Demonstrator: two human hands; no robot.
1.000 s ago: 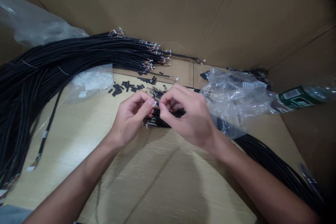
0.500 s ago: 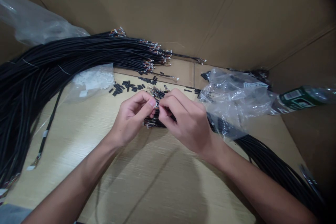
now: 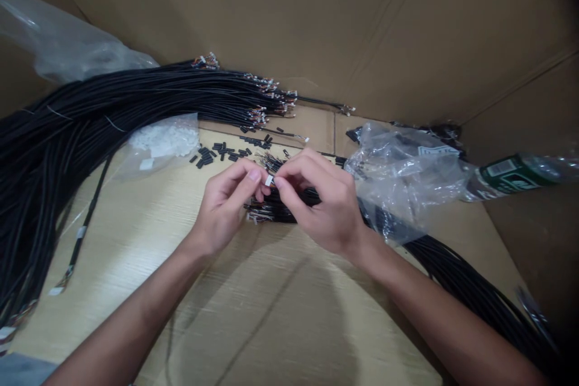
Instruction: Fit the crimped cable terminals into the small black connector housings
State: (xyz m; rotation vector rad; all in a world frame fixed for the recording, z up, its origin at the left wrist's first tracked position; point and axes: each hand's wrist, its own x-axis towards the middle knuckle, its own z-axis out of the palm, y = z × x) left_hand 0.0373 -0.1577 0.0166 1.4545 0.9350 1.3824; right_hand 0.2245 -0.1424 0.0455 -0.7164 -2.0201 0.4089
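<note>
My left hand (image 3: pixel 226 205) and my right hand (image 3: pixel 323 205) meet fingertip to fingertip over the pale wooden board (image 3: pixel 149 265). Between them they pinch a small white connector (image 3: pixel 269 180) at the end of a thin wire; both hands are closed in a pinch. Directly beneath the fingers lies a bundle of black cables (image 3: pixel 280 208) with bare wire ends, running off to the lower right under my right forearm.
A large bundle of black cables (image 3: pixel 104 102) with connectors curves along the left and back. Small black sleeves (image 3: pixel 217 152) lie scattered beyond my hands, beside a clear bag of white parts (image 3: pixel 158 140). Crumpled plastic (image 3: pixel 407 169) and a green-labelled bottle (image 3: pixel 511 172) sit right. Cardboard walls (image 3: pixel 316 24) enclose everything.
My hands stay together in nearly the same place; the fingers have shifted slightly, and the white connector now shows plainly between the fingertips.
</note>
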